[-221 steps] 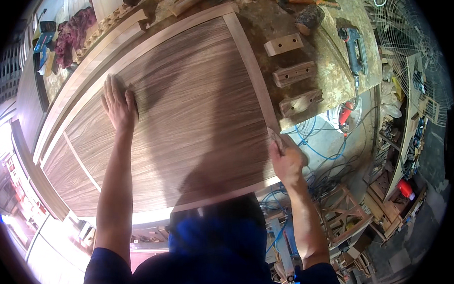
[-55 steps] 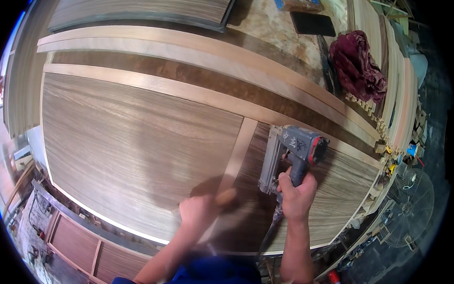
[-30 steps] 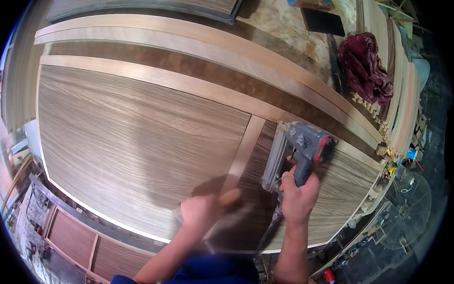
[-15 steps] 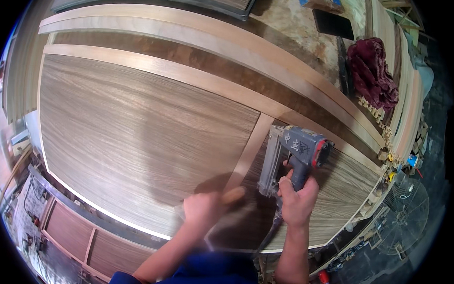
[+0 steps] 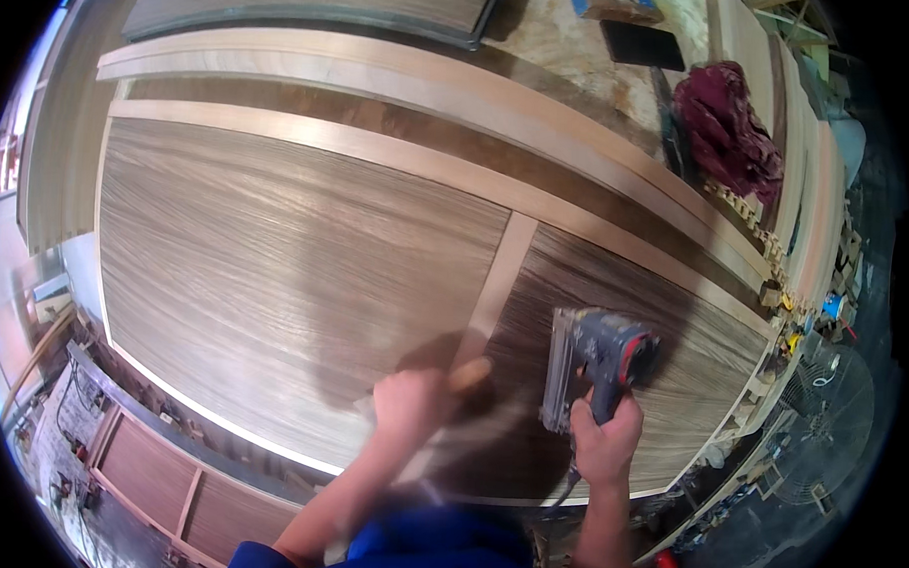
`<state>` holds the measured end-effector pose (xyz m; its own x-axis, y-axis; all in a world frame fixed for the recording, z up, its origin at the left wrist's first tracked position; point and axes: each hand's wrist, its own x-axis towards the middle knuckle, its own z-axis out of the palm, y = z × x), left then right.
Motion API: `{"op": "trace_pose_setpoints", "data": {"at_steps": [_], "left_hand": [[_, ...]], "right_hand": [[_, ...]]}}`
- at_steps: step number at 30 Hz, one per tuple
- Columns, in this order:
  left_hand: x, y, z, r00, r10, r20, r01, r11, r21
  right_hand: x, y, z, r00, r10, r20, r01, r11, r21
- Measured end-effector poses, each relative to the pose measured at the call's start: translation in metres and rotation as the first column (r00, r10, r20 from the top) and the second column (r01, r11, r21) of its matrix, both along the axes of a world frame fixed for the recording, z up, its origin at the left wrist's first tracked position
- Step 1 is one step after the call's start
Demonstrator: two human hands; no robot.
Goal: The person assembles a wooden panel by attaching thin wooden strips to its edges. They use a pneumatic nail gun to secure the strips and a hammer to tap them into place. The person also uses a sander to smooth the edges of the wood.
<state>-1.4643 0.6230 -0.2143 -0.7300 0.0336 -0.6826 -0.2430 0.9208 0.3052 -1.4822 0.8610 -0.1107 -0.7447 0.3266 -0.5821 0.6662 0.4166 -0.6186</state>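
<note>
Panel (image 5: 306, 229) lies flat along the near side of the tabletop (image 5: 553, 37), divided by a pale crossbar (image 5: 506, 266) and bordered at its far edge by a pale strip (image 5: 330, 134). I have the right hand (image 5: 607, 440) clamped round the handle of a nail gun (image 5: 603, 339), likely to carry its weight over the section right of the crossbar; whether the tool touches the surface I cannot tell. Its hose (image 5: 568, 485) drops toward the near edge, presumably reducing snags. My left hand (image 5: 410, 403) has its grip wrapped round a wooden handle (image 5: 471, 373) beside the crossbar, apparently leaving the nail gun its own side. Room for movement: the broad left section offers open surface to the left edge. Beyond the far edge, across a gap, a long pale board (image 5: 421, 88) bounds travel toward the maroon cloth (image 5: 728, 133)
</note>
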Motion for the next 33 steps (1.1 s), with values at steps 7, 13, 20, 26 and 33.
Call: {"op": "trace_pose_setpoints", "data": {"at_steps": [7,13,20,26,33], "left_hand": [[0.025,0.001,0.0,0.776,0.449,0.443,-0.626,0.463,0.628],[0.097,0.102,0.057,0.857,0.364,0.365,-0.489,0.348,0.8],[0.231,0.309,0.075,0.973,0.11,0.203,-0.227,0.625,0.747],[0.314,0.488,0.045,0.989,-0.117,0.093,0.011,0.678,0.735],[0.358,0.583,0.038,0.909,-0.333,-0.249,0.415,0.701,0.58]], "right_hand": [[0.132,0.066,0.051,0.953,0.08,0.292,-0.118,0.986,0.117],[0.289,0.149,0.061,0.999,-0.002,-0.047,0.006,0.997,0.081],[0.512,0.273,0.065,0.986,-0.15,-0.068,0.159,0.972,0.172],[0.669,0.354,0.048,0.885,-0.465,-0.036,0.461,0.86,0.217],[0.711,0.4,0.052,0.699,-0.712,0.067,0.707,0.702,0.082]]}}
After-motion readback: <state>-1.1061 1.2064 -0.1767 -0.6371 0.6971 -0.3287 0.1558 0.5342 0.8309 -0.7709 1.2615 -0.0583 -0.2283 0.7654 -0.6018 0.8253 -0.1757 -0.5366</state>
